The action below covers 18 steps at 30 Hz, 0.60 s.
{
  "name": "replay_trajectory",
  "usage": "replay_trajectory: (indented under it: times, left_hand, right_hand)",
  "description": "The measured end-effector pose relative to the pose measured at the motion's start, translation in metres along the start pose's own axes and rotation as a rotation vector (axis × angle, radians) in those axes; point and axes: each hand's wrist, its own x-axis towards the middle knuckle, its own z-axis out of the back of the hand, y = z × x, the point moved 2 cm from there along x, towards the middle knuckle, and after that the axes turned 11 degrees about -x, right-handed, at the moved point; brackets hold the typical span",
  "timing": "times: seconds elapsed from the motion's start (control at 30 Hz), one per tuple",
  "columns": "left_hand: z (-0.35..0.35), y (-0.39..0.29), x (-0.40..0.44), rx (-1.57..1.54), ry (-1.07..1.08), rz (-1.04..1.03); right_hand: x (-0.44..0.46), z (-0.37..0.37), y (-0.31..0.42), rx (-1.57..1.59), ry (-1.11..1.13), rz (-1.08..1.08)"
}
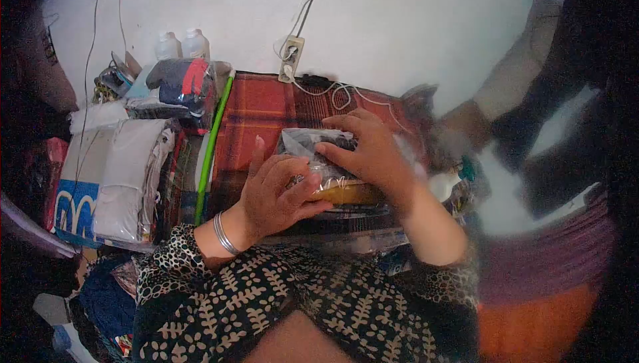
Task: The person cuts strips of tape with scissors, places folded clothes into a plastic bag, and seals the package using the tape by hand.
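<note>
In front of my chest lies a clear plastic package (346, 188) with dark and yellow folded contents, which look like cloth. My left hand (276, 190), with silver bangles at the wrist, is at the package's left side, its fingers apart. Over the package's upper right part, my right hand (373, 150) reaches across with thumb and fingers spread, its fingertips at the plastic. Neither hand is visibly wrapped round the package. Beneath it spreads a red plaid cloth (256, 107), partly covered by my arms.
Left of the plaid cloth runs a bright green stick (214, 143). Folded white cloth (130, 183) and bagged clothes (183, 87) are stacked beyond it. Two white bottles (195, 45) stand by the wall. A power strip (291, 59) with white cords hangs behind the cloth.
</note>
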Motion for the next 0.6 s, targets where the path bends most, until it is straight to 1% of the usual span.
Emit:
replay_trajectory:
  times: [0.07,0.1,0.17,0.2,0.23,0.27,0.3,0.33,0.37,0.4,0.47,0.5,0.53,0.57,0.6]
  left_hand:
    - [0.001,-0.002,0.001,0.011,0.021,0.029]
    - [0.001,-0.002,0.001,0.028,0.037,0.063]
    - [-0.001,-0.001,-0.001,0.017,0.036,0.071]
    - [-0.001,0.0,0.001,0.01,0.03,0.08]
    - [0.001,-0.001,0.003,0.007,0.034,0.072]
    - [0.003,-0.003,0.006,0.04,0.075,0.111]
    - [0.004,-0.005,0.011,0.068,0.116,0.148]
    - [0.003,-0.009,0.011,0.054,0.121,0.134]
    - [0.003,-0.011,0.011,0.103,0.181,0.18]
    - [0.003,-0.011,0.012,0.112,0.217,0.188]
    - [0.006,-0.008,0.012,0.177,0.278,0.221]
    - [0.007,-0.007,0.017,0.244,0.305,0.25]
    - [0.008,-0.009,0.025,0.222,0.313,0.229]
    - [0.012,-0.009,0.03,0.335,0.287,0.297]
    - [0.014,-0.008,0.034,0.452,0.261,0.369]
  right_hand:
    - [0.0,-0.001,0.001,-0.124,0.05,-0.023]
    - [-0.002,-0.001,0.001,-0.12,0.046,-0.025]
    - [-0.006,0.001,0.002,-0.164,-0.073,-0.032]
    - [-0.011,0.004,0.004,-0.163,-0.079,-0.039]
    - [-0.019,0.01,0.008,-0.179,-0.163,-0.003]
    - [-0.028,0.015,0.009,-0.198,-0.246,0.031]
    - [-0.039,0.019,0.006,-0.204,-0.253,0.019]
    - [-0.057,0.023,-0.001,-0.275,-0.336,0.009]
    - [-0.075,0.029,-0.008,-0.354,-0.42,-0.011]
    - [-0.093,0.031,-0.021,-0.374,-0.432,-0.042]
    - [-0.131,0.018,-0.052,-0.281,-0.575,-0.154]
    - [-0.145,0.004,-0.063,-0.3,-0.583,-0.182]
    - [-0.157,-0.016,-0.08,0.001,-0.519,-0.378]
    - [-0.167,-0.039,-0.092,0.311,-0.453,-0.564]
    - [-0.169,-0.056,-0.093,0.352,-0.372,-0.527]
